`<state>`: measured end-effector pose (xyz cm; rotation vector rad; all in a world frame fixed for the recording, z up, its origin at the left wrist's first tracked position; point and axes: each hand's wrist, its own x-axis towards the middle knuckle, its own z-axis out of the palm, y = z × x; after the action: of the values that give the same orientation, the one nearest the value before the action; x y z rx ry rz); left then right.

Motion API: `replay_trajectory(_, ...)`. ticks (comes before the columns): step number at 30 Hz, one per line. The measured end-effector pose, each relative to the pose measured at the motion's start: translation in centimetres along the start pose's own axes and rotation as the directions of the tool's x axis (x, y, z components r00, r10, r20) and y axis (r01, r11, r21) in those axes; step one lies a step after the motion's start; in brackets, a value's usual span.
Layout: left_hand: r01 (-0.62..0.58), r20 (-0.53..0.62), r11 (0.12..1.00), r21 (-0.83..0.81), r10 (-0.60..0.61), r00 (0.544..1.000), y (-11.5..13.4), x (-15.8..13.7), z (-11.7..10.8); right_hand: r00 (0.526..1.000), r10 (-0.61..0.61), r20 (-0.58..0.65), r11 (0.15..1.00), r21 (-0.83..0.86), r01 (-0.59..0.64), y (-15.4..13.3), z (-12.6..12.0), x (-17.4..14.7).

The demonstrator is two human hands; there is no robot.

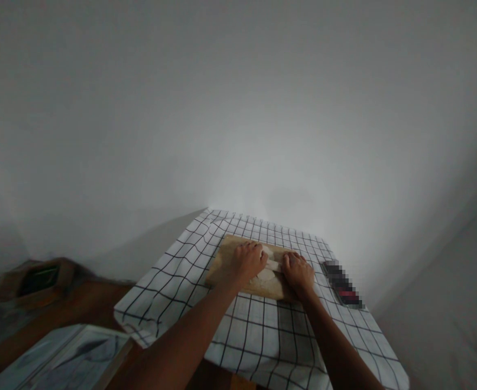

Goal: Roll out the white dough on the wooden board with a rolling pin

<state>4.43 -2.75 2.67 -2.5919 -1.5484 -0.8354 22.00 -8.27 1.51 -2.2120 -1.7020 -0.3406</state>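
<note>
A pale rolling pin (274, 265) lies across a wooden board (226, 259), its middle showing between my hands. My left hand (250, 261) is closed around its left part, and my right hand (298, 272) grips the right part. Under and around the pin is flattened pale dough (266, 274), showing both in front of it and behind it. The pin's ends are hidden by my fingers.
The board rests on a table with a white, black-checked cloth (173, 276). A dark, pixelated flat object (342, 284) lies at the table's right edge. A wall rises behind. At lower left are a box (39, 279) and a pale-topped piece of furniture (68, 357).
</note>
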Motion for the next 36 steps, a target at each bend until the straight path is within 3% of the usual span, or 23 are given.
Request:
replay_trajectory(6,0.016,0.035,0.999,-0.035,-0.015,0.999,0.23,-0.09,-0.61,1.000,-0.013,-0.004,1.000,-0.004,0.013,0.02,-0.02,0.00)
replay_trajectory(13,-0.018,-0.013,0.999,-0.030,0.017,1.000,-0.02,-0.07,-0.16,1.000,-0.010,0.021,1.000,-0.012,0.010,-0.01,-0.24,-0.09)
replay_trajectory(27,0.020,0.049,0.998,-0.062,-0.017,0.999,0.22,-0.07,-0.92,1.000,0.006,0.029,1.000,-0.005,-0.005,-0.10,-0.24,-0.01)
replay_trajectory(36,-0.002,0.011,0.999,-0.042,0.003,1.000,-0.01,0.07,-0.21,1.000,-0.002,0.020,1.000,0.000,0.002,0.05,0.00,0.06)
